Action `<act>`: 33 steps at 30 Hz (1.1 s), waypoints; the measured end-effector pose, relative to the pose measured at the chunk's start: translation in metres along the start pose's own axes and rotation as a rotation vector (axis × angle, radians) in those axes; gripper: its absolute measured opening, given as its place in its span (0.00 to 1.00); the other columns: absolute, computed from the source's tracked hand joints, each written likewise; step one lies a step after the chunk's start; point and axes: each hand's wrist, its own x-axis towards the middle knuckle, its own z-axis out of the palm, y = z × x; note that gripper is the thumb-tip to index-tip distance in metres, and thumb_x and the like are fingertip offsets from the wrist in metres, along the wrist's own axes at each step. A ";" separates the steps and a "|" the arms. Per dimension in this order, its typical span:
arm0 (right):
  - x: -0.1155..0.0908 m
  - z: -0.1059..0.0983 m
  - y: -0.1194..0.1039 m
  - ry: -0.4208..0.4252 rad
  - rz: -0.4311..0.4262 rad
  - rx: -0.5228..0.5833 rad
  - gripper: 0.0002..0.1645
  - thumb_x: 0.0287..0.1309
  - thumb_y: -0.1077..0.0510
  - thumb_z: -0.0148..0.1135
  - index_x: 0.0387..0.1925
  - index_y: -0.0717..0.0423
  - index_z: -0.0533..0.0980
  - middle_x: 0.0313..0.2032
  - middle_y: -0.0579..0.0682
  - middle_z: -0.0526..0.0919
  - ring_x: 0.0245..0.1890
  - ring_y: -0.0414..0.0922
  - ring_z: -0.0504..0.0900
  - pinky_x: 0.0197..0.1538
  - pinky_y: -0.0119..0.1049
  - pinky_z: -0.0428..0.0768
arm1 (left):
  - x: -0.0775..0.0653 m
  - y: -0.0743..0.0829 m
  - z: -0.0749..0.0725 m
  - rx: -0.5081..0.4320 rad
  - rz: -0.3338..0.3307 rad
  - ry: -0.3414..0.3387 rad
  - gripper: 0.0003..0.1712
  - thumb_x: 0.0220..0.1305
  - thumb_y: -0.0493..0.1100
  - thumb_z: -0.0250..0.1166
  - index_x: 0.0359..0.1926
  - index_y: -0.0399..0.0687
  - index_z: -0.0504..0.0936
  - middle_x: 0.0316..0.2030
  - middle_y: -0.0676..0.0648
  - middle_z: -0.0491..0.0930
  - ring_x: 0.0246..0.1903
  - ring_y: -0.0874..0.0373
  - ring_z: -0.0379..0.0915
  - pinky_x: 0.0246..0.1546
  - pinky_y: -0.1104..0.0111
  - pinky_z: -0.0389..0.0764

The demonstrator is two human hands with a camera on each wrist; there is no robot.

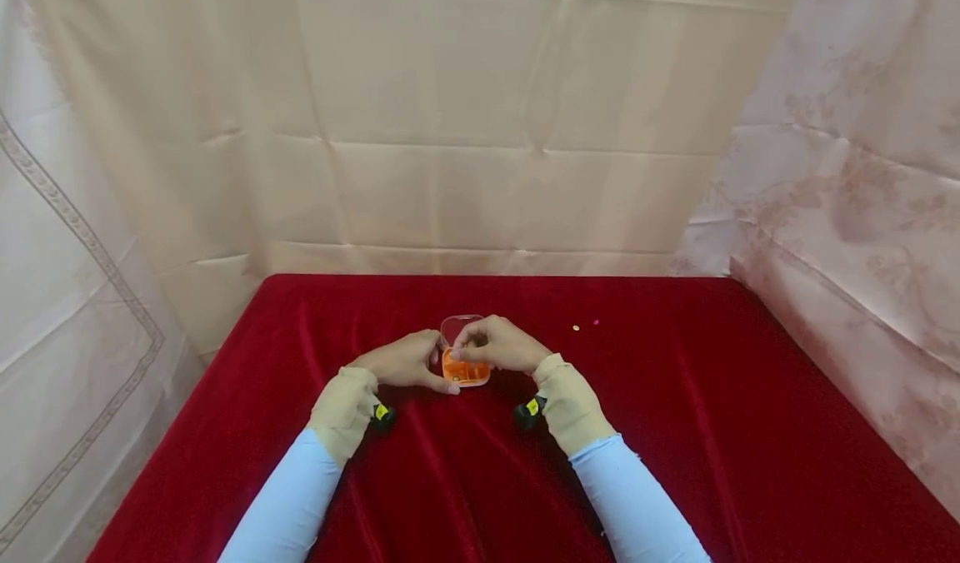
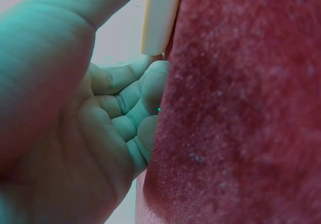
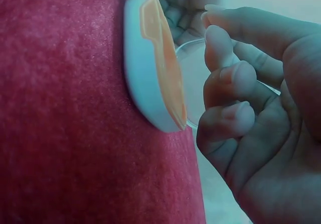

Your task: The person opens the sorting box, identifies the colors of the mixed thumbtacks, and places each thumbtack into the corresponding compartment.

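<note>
A small pill case (image 1: 473,374) with a white shell and an orange divided inside lies on the red cloth, its clear lid (image 1: 453,324) raised at the far side. My left hand (image 1: 406,361) holds the case from the left, thumb at its near edge and fingers by its far left side. In one orange compartment is a tiny round piece (image 1: 455,377). Over the case hovers my right hand (image 1: 504,345), thumb and index fingertips drawn together, other fingers curled. The right wrist view does not show whether something tiny is between those fingertips.
To the right of the case, a tiny yellowish tablet (image 1: 576,327) and a tiny pink one (image 1: 597,322) lie on the red velvet tablecloth (image 1: 675,430). Beige cloth (image 1: 480,113) hangs behind the table, with paler curtains on both sides.
</note>
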 end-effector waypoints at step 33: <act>-0.023 -0.034 0.020 0.144 0.074 0.070 0.11 0.68 0.50 0.69 0.42 0.52 0.85 0.28 0.54 0.82 0.21 0.42 0.71 0.22 0.33 0.69 | 0.004 -0.005 0.001 0.012 0.003 0.011 0.33 0.53 0.59 0.80 0.49 0.45 0.75 0.36 0.50 0.75 0.37 0.58 0.70 0.40 0.65 0.74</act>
